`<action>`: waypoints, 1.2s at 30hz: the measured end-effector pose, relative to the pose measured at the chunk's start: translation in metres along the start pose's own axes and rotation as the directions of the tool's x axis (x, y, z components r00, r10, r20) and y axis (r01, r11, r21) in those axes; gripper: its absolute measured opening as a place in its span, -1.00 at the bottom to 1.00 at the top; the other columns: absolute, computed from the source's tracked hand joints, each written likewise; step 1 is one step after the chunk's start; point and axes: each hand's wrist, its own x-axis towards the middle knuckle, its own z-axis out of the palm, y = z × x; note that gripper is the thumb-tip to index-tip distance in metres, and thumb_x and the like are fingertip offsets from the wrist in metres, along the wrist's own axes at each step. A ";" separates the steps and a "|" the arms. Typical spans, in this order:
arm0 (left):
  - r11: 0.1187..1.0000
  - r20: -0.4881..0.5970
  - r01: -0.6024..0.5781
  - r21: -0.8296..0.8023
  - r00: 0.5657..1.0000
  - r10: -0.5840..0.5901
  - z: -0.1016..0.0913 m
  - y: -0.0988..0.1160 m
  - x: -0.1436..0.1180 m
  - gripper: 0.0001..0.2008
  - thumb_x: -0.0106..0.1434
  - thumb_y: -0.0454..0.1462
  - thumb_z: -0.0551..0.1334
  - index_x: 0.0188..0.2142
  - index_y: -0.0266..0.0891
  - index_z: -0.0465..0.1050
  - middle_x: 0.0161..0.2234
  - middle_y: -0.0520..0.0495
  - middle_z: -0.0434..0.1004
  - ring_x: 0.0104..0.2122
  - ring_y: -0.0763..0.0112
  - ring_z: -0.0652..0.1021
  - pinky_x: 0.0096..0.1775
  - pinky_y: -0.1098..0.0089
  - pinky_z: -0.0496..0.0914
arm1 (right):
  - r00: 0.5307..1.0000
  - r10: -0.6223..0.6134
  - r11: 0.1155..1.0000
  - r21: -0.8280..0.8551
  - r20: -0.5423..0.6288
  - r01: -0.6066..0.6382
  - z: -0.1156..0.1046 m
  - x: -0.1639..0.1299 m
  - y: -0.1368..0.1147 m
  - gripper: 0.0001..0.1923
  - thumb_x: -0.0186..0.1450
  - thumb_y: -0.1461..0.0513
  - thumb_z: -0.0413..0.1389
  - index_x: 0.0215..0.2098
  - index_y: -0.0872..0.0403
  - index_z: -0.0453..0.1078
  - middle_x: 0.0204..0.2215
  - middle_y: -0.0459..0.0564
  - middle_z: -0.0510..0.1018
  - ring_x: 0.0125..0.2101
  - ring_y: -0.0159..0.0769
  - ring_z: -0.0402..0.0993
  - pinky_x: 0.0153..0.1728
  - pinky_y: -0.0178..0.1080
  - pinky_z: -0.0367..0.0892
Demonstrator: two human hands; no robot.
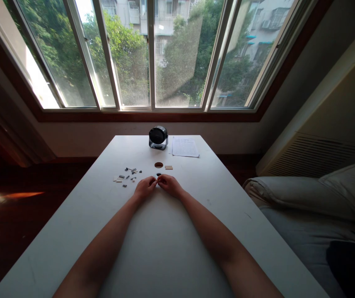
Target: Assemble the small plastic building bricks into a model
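My left hand point(146, 186) and my right hand point(169, 185) meet over the middle of the white table point(161, 240). The fingers of both are pinched together at the tips. Whatever sits between them is too small to name. Just beyond the fingertips is a dark round thing point(159, 174), partly hidden by my hands. Left of my left hand lie several small loose pieces point(128, 177), grey, dark and pale, like toy building bricks. A tan studded piece point(169, 167) rests beyond my right hand, beside a round brown disc or hole point(158, 164).
A small black fan point(158, 136) on a stand is at the table's far end. To its right lie printed paper sheets point(185, 147). A window point(152, 58) spans the wall beyond the table. A grey sofa point(314, 203) stands along the right side.
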 end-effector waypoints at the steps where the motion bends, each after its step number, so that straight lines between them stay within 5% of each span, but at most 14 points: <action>1: 1.000 0.001 0.003 0.000 1.000 -0.003 0.000 0.000 0.000 -0.75 0.30 -0.12 0.09 -0.24 -0.13 0.51 -0.32 -0.03 0.58 -0.32 0.36 0.50 -0.28 0.43 0.29 | 1.000 0.001 1.000 0.002 0.000 -0.001 0.000 0.000 0.000 -0.84 0.21 0.26 0.17 -0.21 0.05 0.47 -0.37 -0.07 0.54 -0.41 -0.37 0.39 -0.34 -0.35 0.26; 36: 0.999 0.014 0.048 -0.010 0.999 -0.048 -0.001 0.002 0.000 -0.72 0.30 -0.09 0.09 -0.20 -0.13 0.51 -0.30 -0.05 0.59 -0.30 0.34 0.51 -0.26 0.42 0.31 | 1.000 -0.009 1.000 0.008 0.002 0.009 0.000 0.001 0.000 -0.84 0.22 0.26 0.17 -0.20 0.04 0.47 -0.38 -0.08 0.54 -0.41 -0.37 0.39 -0.34 -0.35 0.26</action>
